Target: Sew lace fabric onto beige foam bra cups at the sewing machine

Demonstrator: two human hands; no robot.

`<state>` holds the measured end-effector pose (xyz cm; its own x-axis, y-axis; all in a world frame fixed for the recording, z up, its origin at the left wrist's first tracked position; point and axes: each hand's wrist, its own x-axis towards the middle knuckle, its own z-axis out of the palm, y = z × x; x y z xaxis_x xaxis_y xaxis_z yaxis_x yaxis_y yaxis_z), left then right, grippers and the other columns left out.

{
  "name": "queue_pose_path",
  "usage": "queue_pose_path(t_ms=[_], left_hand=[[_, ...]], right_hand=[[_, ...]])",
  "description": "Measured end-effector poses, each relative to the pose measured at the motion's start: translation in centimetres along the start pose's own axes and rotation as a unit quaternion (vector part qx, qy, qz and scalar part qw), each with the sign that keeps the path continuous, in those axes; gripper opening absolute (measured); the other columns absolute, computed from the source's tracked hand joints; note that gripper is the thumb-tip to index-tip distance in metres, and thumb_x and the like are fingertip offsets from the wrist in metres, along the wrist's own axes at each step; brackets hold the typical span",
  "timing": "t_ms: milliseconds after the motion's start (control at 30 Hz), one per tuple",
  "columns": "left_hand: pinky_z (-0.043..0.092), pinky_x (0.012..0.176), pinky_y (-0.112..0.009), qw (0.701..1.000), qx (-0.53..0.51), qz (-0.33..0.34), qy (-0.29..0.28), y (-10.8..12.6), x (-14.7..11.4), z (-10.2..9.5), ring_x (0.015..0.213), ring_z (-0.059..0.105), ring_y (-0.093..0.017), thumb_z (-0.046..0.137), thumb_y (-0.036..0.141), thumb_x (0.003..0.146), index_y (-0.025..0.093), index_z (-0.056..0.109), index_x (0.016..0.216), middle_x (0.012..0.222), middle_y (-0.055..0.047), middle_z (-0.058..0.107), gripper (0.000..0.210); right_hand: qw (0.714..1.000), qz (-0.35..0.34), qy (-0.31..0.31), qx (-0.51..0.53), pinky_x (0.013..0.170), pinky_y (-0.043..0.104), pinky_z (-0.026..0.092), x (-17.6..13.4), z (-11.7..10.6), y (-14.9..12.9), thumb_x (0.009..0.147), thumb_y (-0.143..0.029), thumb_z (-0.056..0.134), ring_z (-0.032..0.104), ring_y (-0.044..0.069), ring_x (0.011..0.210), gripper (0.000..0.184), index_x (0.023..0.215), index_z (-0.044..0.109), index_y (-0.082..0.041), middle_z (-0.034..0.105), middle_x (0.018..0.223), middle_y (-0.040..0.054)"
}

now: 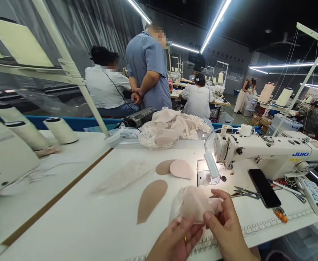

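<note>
Near the table's front edge, my left hand [178, 235] pinches the lower edge of a pale pink bra cup piece [194, 203] with sheer, lacy fabric. My right hand [228, 228] grips the same piece on its right side, thumb pressed on the fabric. Left of it lies a tan teardrop-shaped pad [152, 198]. Farther back, a pale pink pad [180, 169] partly overlaps a second tan pad [163, 167]. A strip of sheer lace [126, 175] is spread at the left. Scissors [247, 193] lie beyond my right hand, which partly hides them.
A white sewing machine [268, 148] with a lit lamp [211, 165] stands at the right. By it are a phone [264, 187] and a control box [315, 195]. A heap of pink lace garments [172, 128] sits behind. Thread cones [61, 129] stand left; several people are beyond.
</note>
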<state>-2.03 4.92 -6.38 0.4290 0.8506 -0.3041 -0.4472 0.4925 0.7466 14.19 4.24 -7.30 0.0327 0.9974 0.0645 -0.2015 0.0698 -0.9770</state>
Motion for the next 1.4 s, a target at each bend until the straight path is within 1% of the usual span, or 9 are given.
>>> queue_pose_path(t_ms=[100,267,367,500,700,867,1000,1267,1400], left_hand=[[0.059,0.109,-0.044,0.994,-0.036,0.071,0.069,1.6,-0.2,1.7,0.129,0.068,-0.034,0.090,0.050,0.074,0.028,0.073,0.122,0.122,-0.006,0.079,0.056],[0.065,0.097,-0.043,0.995,-0.030,0.069,0.059,1.3,-0.8,2.7,0.121,0.072,-0.036,0.097,0.044,0.069,0.028,0.069,0.134,0.125,-0.006,0.080,0.073],[0.064,0.096,-0.040,0.995,-0.070,0.048,0.056,1.5,-0.7,3.0,0.119,0.073,-0.035,0.098,0.039,0.069,0.024,0.074,0.127,0.120,-0.007,0.081,0.064],[0.065,0.092,-0.034,0.984,-0.126,0.046,0.117,2.7,-0.2,3.8,0.109,0.077,-0.031,0.102,0.029,0.064,0.019,0.079,0.104,0.110,-0.007,0.083,0.048],[0.067,0.083,-0.030,0.969,-0.169,0.015,0.181,3.1,0.4,4.4,0.090,0.080,-0.024,0.078,0.022,0.094,0.014,0.078,0.086,0.096,-0.008,0.083,0.011],[0.068,0.084,-0.031,0.969,-0.182,0.038,0.161,2.4,0.6,4.3,0.087,0.080,-0.024,0.081,0.019,0.091,0.014,0.080,0.095,0.097,-0.008,0.083,0.006],[0.068,0.086,-0.033,0.974,-0.185,0.056,0.118,2.1,0.8,4.0,0.094,0.080,-0.028,0.096,0.018,0.073,0.015,0.081,0.106,0.103,-0.009,0.084,0.036],[0.067,0.078,-0.031,0.979,-0.152,0.036,0.129,2.1,1.0,4.1,0.093,0.079,-0.029,0.101,0.024,0.067,0.014,0.082,0.098,0.100,-0.011,0.083,0.038],[0.063,0.074,-0.030,0.990,-0.098,0.021,0.102,3.4,1.3,4.3,0.090,0.077,-0.029,0.103,0.032,0.060,0.014,0.082,0.087,0.091,-0.010,0.082,0.039]], right_hand=[[1.000,0.000,-0.002,-0.023,0.074,0.035,0.056,-2.2,-0.1,0.8,0.087,-0.056,0.081,0.066,0.022,0.077,0.054,0.129,0.060,-0.031,0.064,0.086,-0.0009],[0.997,0.025,0.031,0.059,0.086,0.040,0.057,-2.3,-0.2,-0.2,0.082,-0.058,0.085,0.071,0.026,0.092,0.064,0.133,0.058,-0.030,0.073,0.101,0.0036],[0.993,0.032,0.060,0.096,0.089,0.037,0.056,-2.0,0.0,-0.8,0.077,-0.055,0.090,0.072,0.026,0.094,0.070,0.134,0.058,-0.029,0.076,0.105,0.0041],[0.993,0.012,0.075,0.094,0.089,0.036,0.057,-2.2,0.2,-0.3,0.076,-0.056,0.092,0.073,0.025,0.092,0.075,0.136,0.058,-0.028,0.077,0.103,0.0042],[0.989,0.015,0.096,0.112,0.081,0.031,0.056,-1.8,-0.4,0.7,0.078,-0.055,0.091,0.072,0.021,0.085,0.075,0.138,0.054,-0.028,0.076,0.091,0.0006],[0.987,0.011,0.114,0.111,0.082,0.033,0.057,-1.6,-0.4,0.7,0.077,-0.056,0.092,0.072,0.023,0.086,0.075,0.135,0.055,-0.027,0.076,0.094,0.0021],[0.987,0.009,0.109,0.121,0.081,0.036,0.058,-1.5,-0.3,0.8,0.078,-0.057,0.090,0.072,0.024,0.083,0.076,0.137,0.054,-0.027,0.074,0.089,0.0006],[0.988,0.007,0.105,0.111,0.082,0.035,0.057,-1.4,-0.4,1.2,0.078,-0.055,0.091,0.072,0.023,0.084,0.076,0.137,0.052,-0.028,0.074,0.089,0.0009],[0.993,0.010,0.044,0.108,0.083,0.037,0.056,-1.8,-1.3,1.1,0.077,-0.054,0.092,0.072,0.025,0.088,0.086,0.145,0.045,-0.031,0.072,0.092,0.0009]])
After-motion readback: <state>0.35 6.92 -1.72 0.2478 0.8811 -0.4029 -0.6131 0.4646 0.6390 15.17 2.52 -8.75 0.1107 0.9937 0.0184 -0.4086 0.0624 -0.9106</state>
